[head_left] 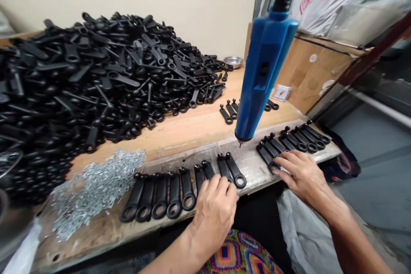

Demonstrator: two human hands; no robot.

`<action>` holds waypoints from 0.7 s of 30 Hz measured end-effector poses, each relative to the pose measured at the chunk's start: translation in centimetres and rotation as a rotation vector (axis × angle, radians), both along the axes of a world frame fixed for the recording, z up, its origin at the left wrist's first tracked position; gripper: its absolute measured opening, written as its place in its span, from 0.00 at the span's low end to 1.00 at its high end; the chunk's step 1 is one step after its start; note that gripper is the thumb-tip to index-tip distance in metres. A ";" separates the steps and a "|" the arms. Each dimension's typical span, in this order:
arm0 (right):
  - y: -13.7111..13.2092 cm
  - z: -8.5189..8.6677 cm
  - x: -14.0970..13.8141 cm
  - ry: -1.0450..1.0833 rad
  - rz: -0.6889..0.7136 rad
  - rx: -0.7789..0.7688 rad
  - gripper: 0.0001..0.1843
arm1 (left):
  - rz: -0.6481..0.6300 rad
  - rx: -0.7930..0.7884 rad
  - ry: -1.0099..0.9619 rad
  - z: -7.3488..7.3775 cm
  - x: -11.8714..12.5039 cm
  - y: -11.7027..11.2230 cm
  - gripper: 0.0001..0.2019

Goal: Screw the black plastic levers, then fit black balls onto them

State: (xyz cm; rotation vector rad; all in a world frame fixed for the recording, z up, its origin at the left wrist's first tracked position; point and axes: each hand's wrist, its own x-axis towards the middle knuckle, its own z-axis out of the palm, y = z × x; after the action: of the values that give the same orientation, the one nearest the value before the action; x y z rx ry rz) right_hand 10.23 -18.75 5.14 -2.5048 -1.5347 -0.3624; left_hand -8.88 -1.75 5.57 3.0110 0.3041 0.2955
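A row of black crank handles (161, 195), each with a ring at one end and a small stud or knob at the other, lies along the bench's front edge. Over the ring ends of the middle ones my left hand (216, 205) is closed, its fingertips hidden behind the knuckles. My right hand (302, 175) pinches the ring end of a crank handle (266, 154) at the near end of the right-hand group. Between the two groups hangs a blue electric screwdriver (265, 68), its bit pointing down above the bench, touched by neither hand.
A big heap of black crank handles (112, 64) fills the back left. Silvery screws or pins (96, 188) are piled at the front left, near round black knobs (41, 175). A metal bowl (233, 62) and a cardboard box (316, 68) stand behind.
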 end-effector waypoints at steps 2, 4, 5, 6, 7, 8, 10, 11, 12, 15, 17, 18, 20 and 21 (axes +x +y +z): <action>-0.5 -0.5 0.8 -0.037 -0.025 -0.069 0.11 | -0.048 0.026 -0.082 -0.4 0.2 -0.3 0.08; -0.7 -0.8 1.0 -0.045 -0.017 -0.113 0.13 | -0.088 0.040 -0.145 -0.9 0.3 -0.8 0.07; -0.8 -1.0 1.1 -0.039 -0.008 -0.125 0.13 | -0.104 0.039 -0.163 -1.0 0.4 -1.0 0.07; -0.7 -1.1 1.1 -0.032 0.004 -0.131 0.14 | -0.119 0.027 -0.168 -1.1 0.4 -1.3 0.06; -0.7 -1.2 1.1 -0.024 0.022 -0.134 0.14 | -0.135 0.004 -0.158 -1.1 0.3 -1.4 0.05; -0.7 -1.3 1.2 -0.019 0.041 -0.131 0.14 | -0.152 -0.025 -0.145 -0.9 0.1 -1.5 0.05; -0.6 -1.6 1.4 -0.018 0.086 -0.115 0.14 | -0.180 -0.095 -0.127 -0.1 -0.4 -1.2 0.04; -0.6 -1.8 1.5 -0.020 0.110 -0.101 0.14 | -0.180 -0.132 -0.134 0.4 -0.7 -0.7 0.05; -0.6 -2.1 1.7 -0.021 0.136 -0.083 0.14 | -0.162 -0.161 -0.160 1.0 -1.2 0.0 0.05; -0.4 -2.9 2.2 -0.030 0.221 -0.008 0.14 | 0.002 -0.192 -0.327 2.4 -3.6 2.8 0.04; 0.0 -3.3 2.4 -0.044 0.271 0.044 0.15 | 0.155 -0.165 -0.439 2.6 -6.1 4.9 0.06; 0.2 -3.4 2.5 -0.055 0.289 0.070 0.15 | 0.232 -0.145 -0.468 2.3 -7.4 5.9 0.07; 0.6 -3.4 2.5 -0.066 0.321 0.116 0.16 | 0.391 -0.087 -0.479 1.3 -10.2 7.3 0.07; 0.7 -3.4 2.5 -0.057 0.335 0.137 0.15 | 0.473 -0.054 -0.461 0.6 -11.5 7.8 0.08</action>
State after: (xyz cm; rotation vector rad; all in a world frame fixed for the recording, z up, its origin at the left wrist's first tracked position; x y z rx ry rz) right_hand 12.74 -18.01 1.76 -2.1038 -1.8432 -0.4700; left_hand -20.39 6.03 6.19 2.6682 0.9459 0.9740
